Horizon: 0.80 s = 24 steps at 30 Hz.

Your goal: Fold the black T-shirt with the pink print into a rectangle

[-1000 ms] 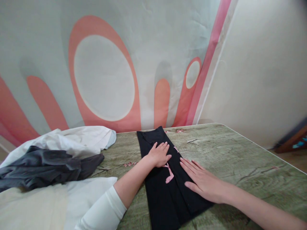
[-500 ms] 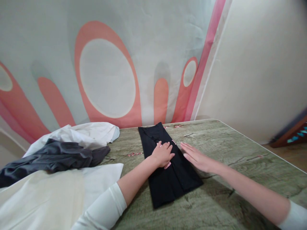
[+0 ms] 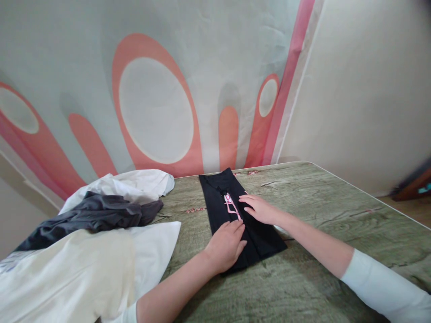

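Note:
A folded black garment (image 3: 215, 193) lies flat on the wood-patterned table, its narrower end toward the wall. Pink lettering or print (image 3: 232, 207) shows along its middle, and a small dark knot or cord sits just above the print. My left hand (image 3: 226, 246) rests on the lower part of the cloth with its fingers extended, covering the lower end of the print. On the right edge of the garment lies my right hand (image 3: 258, 208), fingers stretched out and pointing left. Neither hand grips anything.
To the left are a white cloth (image 3: 134, 184), a crumpled dark grey garment (image 3: 111, 213) and a cream and white cloth (image 3: 90, 264), heaped together. The table (image 3: 323, 215) meets a wall (image 3: 215, 54) with pink shapes at its far side.
My left hand has slid down the garment toward me, uncovering the pink print. My right hand has moved left onto the garment's edge. The view has shifted slightly.

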Each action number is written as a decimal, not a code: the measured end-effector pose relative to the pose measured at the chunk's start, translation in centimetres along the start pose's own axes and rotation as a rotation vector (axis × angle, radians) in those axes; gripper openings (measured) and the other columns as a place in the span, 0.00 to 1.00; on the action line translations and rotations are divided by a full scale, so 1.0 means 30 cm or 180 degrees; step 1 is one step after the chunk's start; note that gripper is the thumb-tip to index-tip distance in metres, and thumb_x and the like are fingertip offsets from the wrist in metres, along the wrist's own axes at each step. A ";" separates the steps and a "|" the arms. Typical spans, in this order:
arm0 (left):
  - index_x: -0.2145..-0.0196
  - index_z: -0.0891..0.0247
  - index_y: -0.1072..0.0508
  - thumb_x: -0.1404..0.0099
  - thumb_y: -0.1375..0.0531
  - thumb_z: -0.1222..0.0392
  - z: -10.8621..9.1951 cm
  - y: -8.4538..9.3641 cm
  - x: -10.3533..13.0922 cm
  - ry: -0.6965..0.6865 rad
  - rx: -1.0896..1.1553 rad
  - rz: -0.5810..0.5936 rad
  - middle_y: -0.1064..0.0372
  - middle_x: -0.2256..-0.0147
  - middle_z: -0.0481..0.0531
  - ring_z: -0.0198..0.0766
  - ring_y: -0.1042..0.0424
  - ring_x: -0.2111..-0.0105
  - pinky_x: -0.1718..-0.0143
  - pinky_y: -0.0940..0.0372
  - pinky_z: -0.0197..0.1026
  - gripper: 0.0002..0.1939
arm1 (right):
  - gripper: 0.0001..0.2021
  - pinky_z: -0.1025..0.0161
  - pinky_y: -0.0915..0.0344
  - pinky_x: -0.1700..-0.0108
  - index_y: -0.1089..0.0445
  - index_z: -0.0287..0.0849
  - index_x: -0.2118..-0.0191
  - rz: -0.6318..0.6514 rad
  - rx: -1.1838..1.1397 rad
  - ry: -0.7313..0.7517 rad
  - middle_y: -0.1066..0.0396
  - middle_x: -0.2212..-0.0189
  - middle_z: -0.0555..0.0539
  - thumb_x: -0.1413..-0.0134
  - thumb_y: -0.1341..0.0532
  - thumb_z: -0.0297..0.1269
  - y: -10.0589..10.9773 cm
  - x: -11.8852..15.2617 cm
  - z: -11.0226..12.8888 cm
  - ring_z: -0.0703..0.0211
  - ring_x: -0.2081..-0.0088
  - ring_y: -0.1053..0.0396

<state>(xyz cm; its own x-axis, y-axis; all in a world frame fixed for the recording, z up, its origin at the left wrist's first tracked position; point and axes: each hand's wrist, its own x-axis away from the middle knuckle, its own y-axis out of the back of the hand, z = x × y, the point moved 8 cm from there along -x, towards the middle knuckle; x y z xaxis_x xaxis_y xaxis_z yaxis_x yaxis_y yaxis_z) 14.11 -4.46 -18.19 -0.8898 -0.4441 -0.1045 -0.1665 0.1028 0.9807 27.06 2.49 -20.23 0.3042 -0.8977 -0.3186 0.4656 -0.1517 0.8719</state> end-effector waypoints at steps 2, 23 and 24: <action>0.44 0.66 0.43 0.33 0.55 0.54 -0.001 -0.009 0.006 0.0045 -0.0060 -0.0058 0.46 0.43 0.59 0.42 0.48 0.43 0.43 0.52 0.47 0.23 | 0.19 0.51 0.48 0.43 0.39 0.43 0.46 0.0046 -0.0030 0.0041 0.41 0.45 0.44 0.44 0.49 0.34 -0.004 0.031 0.015 0.55 0.44 0.45; 0.59 0.60 0.31 0.34 0.52 0.61 -0.118 0.057 0.020 -0.0854 0.0544 0.0037 0.31 0.58 0.49 0.33 0.33 0.57 0.51 0.44 0.38 0.12 | 0.21 0.48 0.52 0.41 0.43 0.43 0.43 0.0064 0.0081 -0.0025 0.46 0.42 0.45 0.42 0.52 0.36 -0.023 0.080 0.031 0.54 0.41 0.51; 0.59 0.60 0.30 0.34 0.52 0.62 -0.111 0.062 0.012 -0.0828 0.0508 0.0004 0.30 0.59 0.49 0.33 0.33 0.58 0.54 0.42 0.37 0.12 | 0.20 0.48 0.52 0.41 0.43 0.43 0.43 0.0044 0.0060 -0.0026 0.45 0.42 0.45 0.42 0.52 0.36 -0.023 0.079 0.029 0.54 0.41 0.50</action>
<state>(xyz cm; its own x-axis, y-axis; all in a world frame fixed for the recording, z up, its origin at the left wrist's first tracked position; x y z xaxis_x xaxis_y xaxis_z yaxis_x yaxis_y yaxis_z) 14.91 -7.39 -15.87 -0.9656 -0.2032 -0.1624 -0.2116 0.2509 0.9446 26.74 0.09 -21.25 0.3039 -0.9031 -0.3034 0.4455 -0.1469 0.8832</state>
